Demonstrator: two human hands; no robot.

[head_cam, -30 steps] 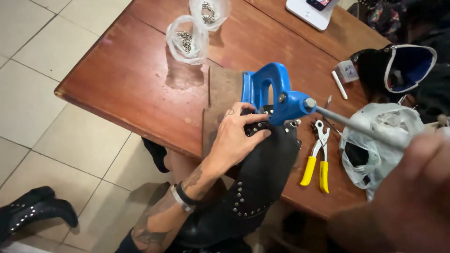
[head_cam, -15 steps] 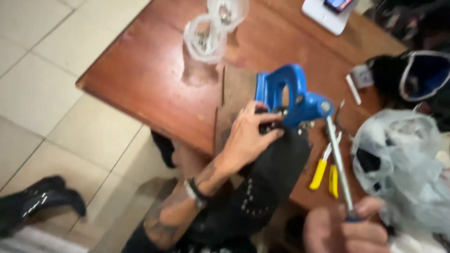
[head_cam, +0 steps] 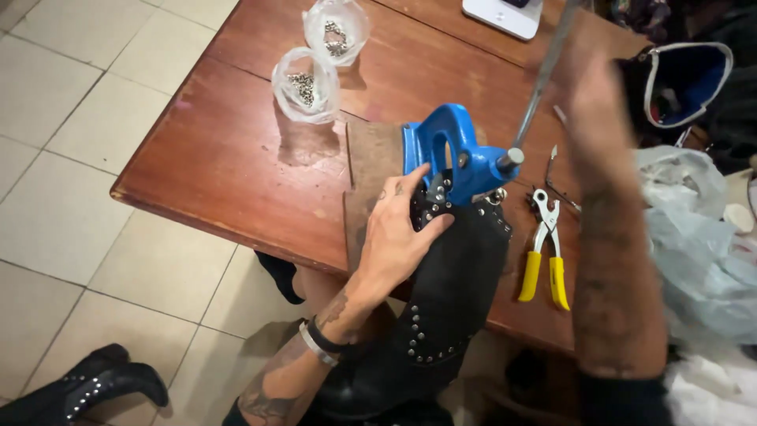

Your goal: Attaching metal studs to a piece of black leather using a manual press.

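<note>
A blue hand press (head_cam: pixel 449 154) stands on a brown board (head_cam: pixel 371 170) on the wooden table (head_cam: pixel 229 158). A black studded boot (head_cam: pixel 449 308) lies with its upper edge under the press head. My left hand (head_cam: pixel 398 233) presses flat on the boot leather beside the press, fingers spread. My right hand (head_cam: pixel 587 75) is raised and blurred, gripping the upper end of the long metal press lever (head_cam: pixel 536 83), which now points up and away.
Two clear bags of metal studs (head_cam: pixel 307 83) sit at the back left of the table. Yellow-handled pliers (head_cam: pixel 542 252) lie right of the press. A white plastic bag (head_cam: pixel 694 244), a dark pouch (head_cam: pixel 682 79) and a white device (head_cam: pixel 505 12) crowd the right and far side. Another studded boot (head_cam: pixel 87 390) is on the tiled floor.
My right hand swung the lever from low at the right, pointing toward me, to upright behind the press. My left hand stayed on the boot.
</note>
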